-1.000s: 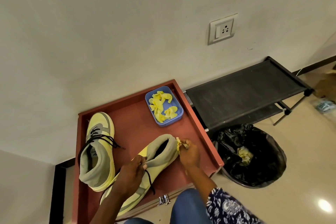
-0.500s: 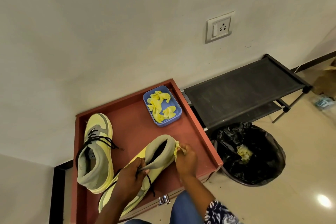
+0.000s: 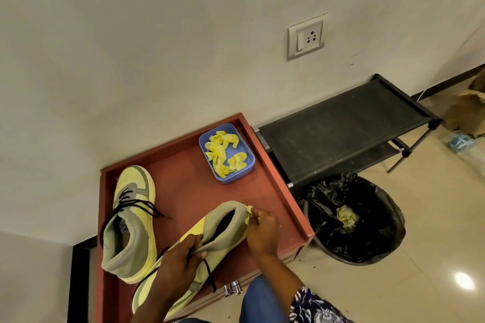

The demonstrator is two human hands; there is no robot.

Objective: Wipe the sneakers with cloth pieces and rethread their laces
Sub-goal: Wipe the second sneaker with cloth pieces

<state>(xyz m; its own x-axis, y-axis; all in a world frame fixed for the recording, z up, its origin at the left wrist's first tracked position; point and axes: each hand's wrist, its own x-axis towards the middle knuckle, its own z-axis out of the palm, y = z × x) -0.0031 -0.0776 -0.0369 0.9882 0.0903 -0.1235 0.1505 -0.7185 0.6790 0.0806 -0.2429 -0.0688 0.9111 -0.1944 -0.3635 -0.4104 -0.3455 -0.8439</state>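
Head view: wiping under way, relacing not begun. Tilted sneaker (image 3: pixel 210 238), lower centre on red tray (image 3: pixel 283 196), left hand (image 3: pixel 181 262) curled round its midsection. Right hand (image 3: pixel 262 231) pinches yellow cloth piece (image 3: pixel 248 213) against heel collar. Second sneaker (image 3: pixel 131 220), left, partly laced. Spare pieces in blue dish (image 3: pixel 249 162); one used in bin (image 3: pixel 354 220).

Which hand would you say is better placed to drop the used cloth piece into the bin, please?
Right. The right hand already pinches the cloth piece nearest the bin; the left hand grips the sneaker.

Sneakers (image 3: pixel 128 220) left of cloth box (image 3: pixel 226 152)
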